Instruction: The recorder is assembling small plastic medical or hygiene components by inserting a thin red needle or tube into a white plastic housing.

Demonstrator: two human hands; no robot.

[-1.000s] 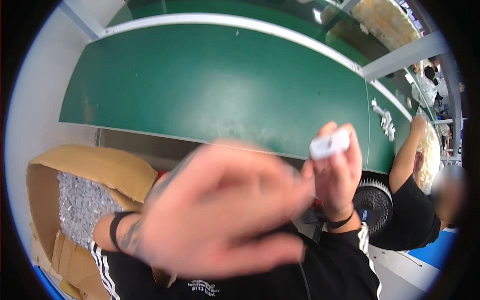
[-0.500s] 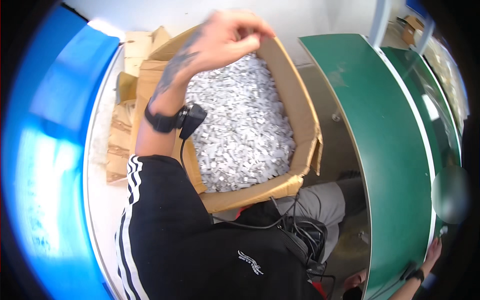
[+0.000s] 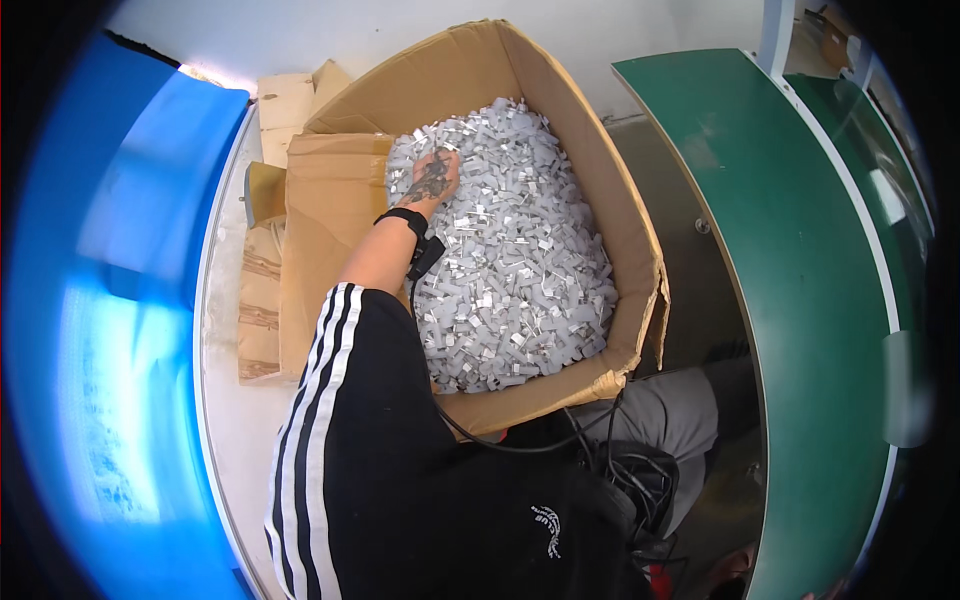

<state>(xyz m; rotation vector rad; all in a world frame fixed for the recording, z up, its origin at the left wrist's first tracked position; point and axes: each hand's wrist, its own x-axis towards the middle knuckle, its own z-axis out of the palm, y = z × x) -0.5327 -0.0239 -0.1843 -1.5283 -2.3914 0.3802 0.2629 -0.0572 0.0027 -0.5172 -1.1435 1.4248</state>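
My left hand (image 3: 434, 176) is down in the heap of small pieces (image 3: 510, 250), near its far left side. Its fingers curl inward and the fingertips are hidden, so I cannot make out what they hold. The pieces are pale grey, translucent and plastic-looking, many with shiny metal strips. They lie loosely jumbled in a large cardboard box (image 3: 590, 140). A black band with a small black device (image 3: 426, 257) sits on my left wrist. Only slivers of skin show at the lower right edge, and I cannot make out my right hand there.
A folded-down cardboard flap (image 3: 330, 220) lies left of the heap. Wooden boards (image 3: 262, 320) stand beyond it, beside a blue sheet (image 3: 140, 200). On the right runs a green-topped table (image 3: 800, 300). Black cables (image 3: 640, 480) hang over my lap by the box's near edge.
My left hand has come down from above the box's far rim into the pieces. My right hand, earlier over the green table at the lower right, has left the picture.
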